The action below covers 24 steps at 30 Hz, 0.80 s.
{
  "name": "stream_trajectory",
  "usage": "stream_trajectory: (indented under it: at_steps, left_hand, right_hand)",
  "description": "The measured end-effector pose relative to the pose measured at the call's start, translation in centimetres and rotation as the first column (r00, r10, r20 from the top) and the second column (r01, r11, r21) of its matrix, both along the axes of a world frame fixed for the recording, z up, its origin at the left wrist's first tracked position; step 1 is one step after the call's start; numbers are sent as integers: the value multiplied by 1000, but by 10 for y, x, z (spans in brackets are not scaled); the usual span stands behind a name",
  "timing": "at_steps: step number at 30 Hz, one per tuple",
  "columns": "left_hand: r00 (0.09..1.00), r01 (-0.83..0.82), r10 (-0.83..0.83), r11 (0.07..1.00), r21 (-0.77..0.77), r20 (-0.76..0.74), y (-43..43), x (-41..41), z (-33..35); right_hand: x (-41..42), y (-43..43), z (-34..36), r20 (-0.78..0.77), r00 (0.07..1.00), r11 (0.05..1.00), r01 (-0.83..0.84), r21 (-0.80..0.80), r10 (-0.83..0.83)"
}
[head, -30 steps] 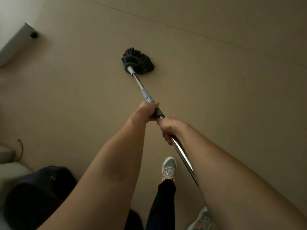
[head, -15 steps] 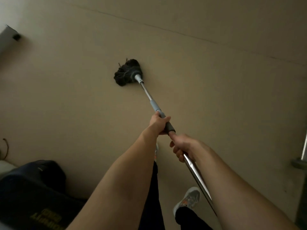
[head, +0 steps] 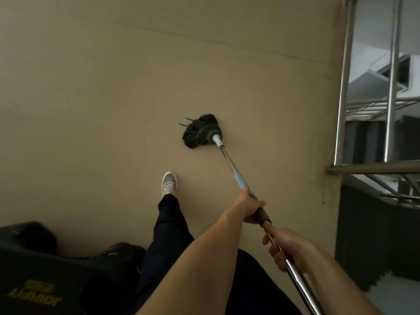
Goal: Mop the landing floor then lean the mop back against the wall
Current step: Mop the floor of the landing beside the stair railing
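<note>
Two bare hands grip a mop handle (head: pixel 229 161) on a beige landing floor (head: pixel 91 110). Left hand (head: pixel 251 209) has its fingers wrapped around the dark foam grip; right hand (head: pixel 287 247), nearer the body, curls its fingers around the bare steel. Beyond them, the dark mop head (head: pixel 200 134) rests on the floor, left of the metal stair railing (head: pixel 343 87) and ahead of a grey sneaker (head: pixel 169 184).

Both hands, left hand (head: pixel 249 209) ahead of right hand (head: pixel 288 248), around mop (head: pixel 229 163) handle; mop head (head: pixel 200 133) on floor (head: pixel 91 98).
</note>
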<state>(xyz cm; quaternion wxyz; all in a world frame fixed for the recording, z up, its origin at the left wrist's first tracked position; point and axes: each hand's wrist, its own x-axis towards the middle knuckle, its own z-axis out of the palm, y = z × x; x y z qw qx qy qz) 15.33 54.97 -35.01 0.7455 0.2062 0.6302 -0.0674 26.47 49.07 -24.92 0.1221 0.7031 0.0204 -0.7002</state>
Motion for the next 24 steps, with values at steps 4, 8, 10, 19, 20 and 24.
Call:
stream_trajectory:
  at_steps: [4,8,10,19,20,24]
  left_hand:
    - [996,-81,82,996,-25,42,4,12,11]
    - [983,-183,183,983,-6,9,44,-18,5]
    - [977,-212,212,977,-4,-4,69,-35,2]
    - [942,-333,335,941,66,-17,218,-131,-28]
    - [941,-335,337,940,67,-19,235,-146,-33]
    - [944,-326,328,942,76,-14,311,-201,-46]
  right_hand:
    - [6,3,4,5,998,998,65,-19,-65]
    - [-28,46,-7,-12,996,996,84,23,-84]
    - [-44,73,-10,-15,996,995,94,39,-93]
    - [-145,235,-30,-40,995,993,90,71,-88]
    - [-161,252,-32,-41,995,993,98,71,-95]
    - [-219,326,-38,-49,991,987,129,96,-125]
